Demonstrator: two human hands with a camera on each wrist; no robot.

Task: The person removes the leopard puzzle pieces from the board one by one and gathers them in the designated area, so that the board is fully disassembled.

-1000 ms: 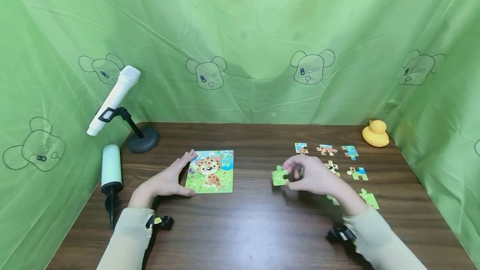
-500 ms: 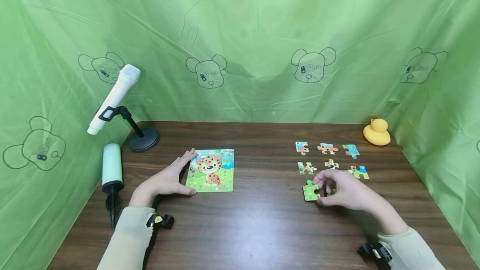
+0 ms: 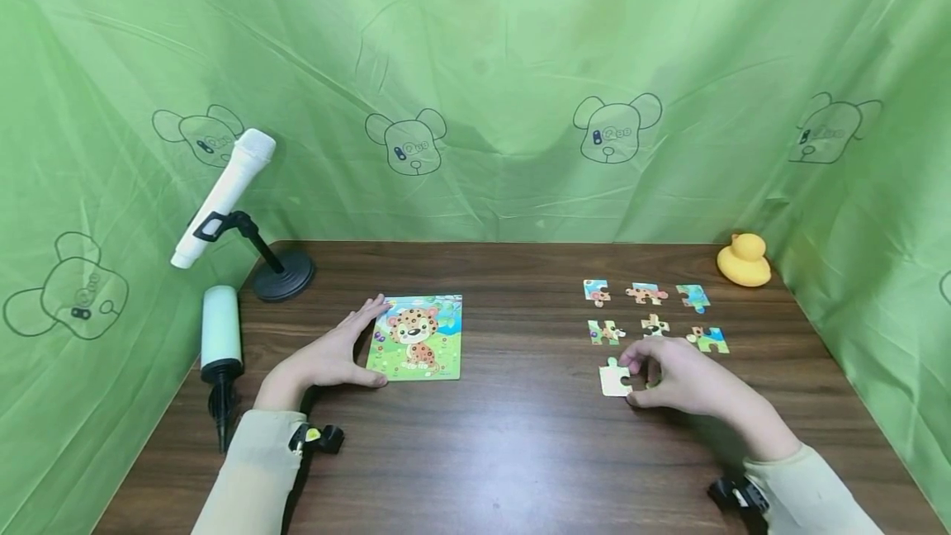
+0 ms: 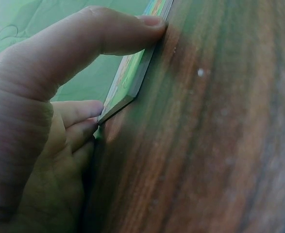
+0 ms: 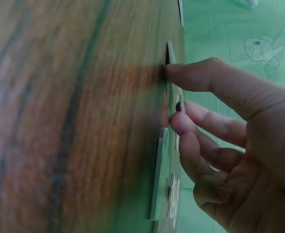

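My left hand [image 3: 334,357] spans the left side of a square cheetah-picture puzzle board [image 3: 446,362]. In the left wrist view the thumb lies on one edge of the board [image 4: 133,80], with the fingertips near its corner. At the right, my right hand [image 3: 672,370] pinches a jigsaw piece [image 3: 612,381] by its right side between thumb and fingers. The piece's upper face looks almost white, with a knob at the top. In the right wrist view the piece lies nearly edge-on, low over the tabletop. The hand and forearm hide part of the table beneath.
Several loose jigsaw pieces [image 3: 693,297] lie in rows behind the right hand. A yellow rubber duck [image 3: 744,261] sits at the back right corner. On the left stand a white microphone [image 3: 226,196] on a black stand [image 3: 284,276] and a mint-coloured hand pump [image 3: 220,329].
My right hand has carried the jigsaw piece right and toward me, to the front of the rows. Its green face now looks white. The left hand stays put at the board.
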